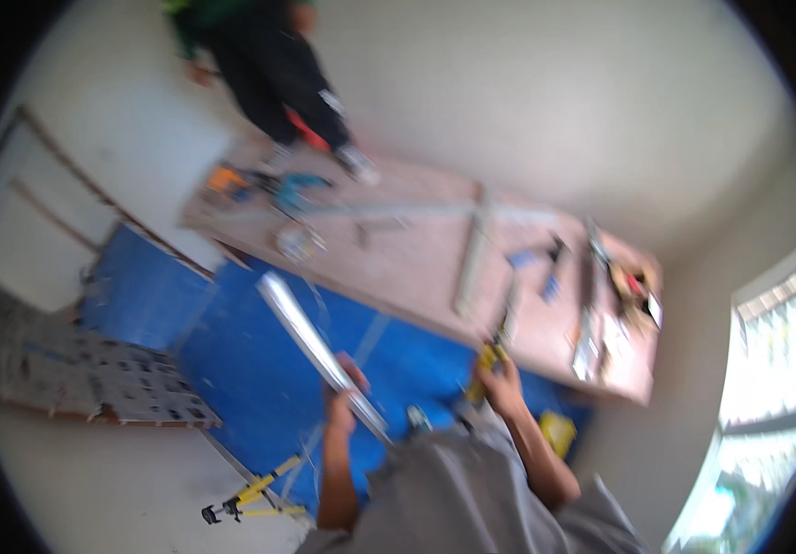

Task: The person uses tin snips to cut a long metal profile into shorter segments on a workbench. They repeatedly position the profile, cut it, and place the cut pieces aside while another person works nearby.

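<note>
My left hand (346,395) is closed round a long, shiny metal profile (301,328), which slants from the upper left down towards my body. In my right hand (501,380) is a pair of yellow-handled snips (493,355), blurred, with its narrow end towards the platform's near edge. A gap separates the two hands, and the snips do not touch the profile. Beyond them stands a raised pinkish platform (416,249). A pale strip (474,258) lies across it, and a blue-handled hammer (553,268) rests to the right.
Another person (273,65) stands on the platform's far left, near a blue power tool (298,189). Metal pieces (589,342) and an open box (633,282) occupy its right end. Blue sheeting (232,342) covers the floor. A yellow tripod (264,489) is at lower left; a window (772,369) is right.
</note>
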Tool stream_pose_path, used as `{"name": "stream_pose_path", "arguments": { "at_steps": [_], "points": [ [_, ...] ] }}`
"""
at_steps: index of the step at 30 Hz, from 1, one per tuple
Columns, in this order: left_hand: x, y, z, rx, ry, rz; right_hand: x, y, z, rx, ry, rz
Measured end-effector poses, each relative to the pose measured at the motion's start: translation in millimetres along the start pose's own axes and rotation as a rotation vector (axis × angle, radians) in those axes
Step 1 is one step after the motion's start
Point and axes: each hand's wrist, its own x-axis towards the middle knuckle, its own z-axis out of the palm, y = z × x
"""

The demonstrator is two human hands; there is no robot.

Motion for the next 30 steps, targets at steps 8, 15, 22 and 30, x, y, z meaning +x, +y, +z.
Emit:
{"name": "stream_pose_path", "arguments": {
  "at_steps": [8,15,22,30],
  "points": [
    [24,64,61,0.086,0.014,-0.018,-12,-61,34,0.261,-0.420,0.029],
    [36,74,69,0.075,0.005,0.002,-53,-38,32,0.132,-0.400,0.063],
    [18,36,59,0.254,-0.374,-0.099,-83,25,14,0.145,-0.211,0.163],
    [21,38,99,0.335,-0.377,0.044,-81,-10,40,0.012,-0.365,0.026]
  ]
}}
